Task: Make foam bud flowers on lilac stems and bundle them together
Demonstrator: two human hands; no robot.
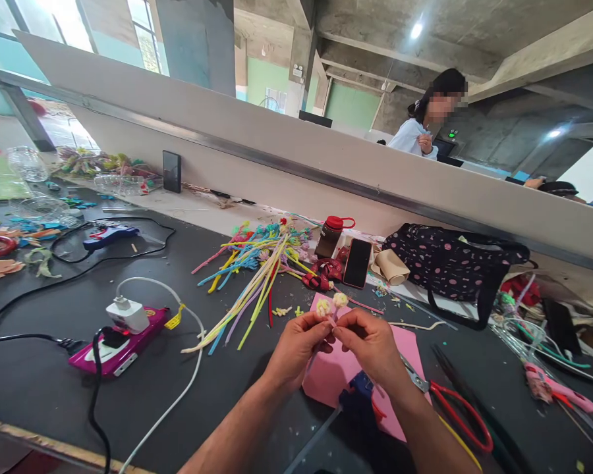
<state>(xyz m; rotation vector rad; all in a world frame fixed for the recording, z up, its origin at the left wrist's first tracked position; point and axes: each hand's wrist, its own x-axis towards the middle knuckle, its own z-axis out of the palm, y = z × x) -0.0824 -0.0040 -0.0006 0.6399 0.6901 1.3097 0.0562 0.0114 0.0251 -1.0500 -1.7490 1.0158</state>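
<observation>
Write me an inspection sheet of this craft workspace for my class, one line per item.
Surface: dark grey tabletop, scraps scattered.
Job's things: two fuzzy cream-yellow balls above a thin pale stem; pink rectangular sheet below.
Clutter: multicoloured fuzzy stems piled; red-handled metal scissors by the right forearm.
Hands: left hand and right hand pinch the stem.
Cables: white cable and black cable at the magenta power strip.
Surroundings: person beyond the pale partition.
</observation>
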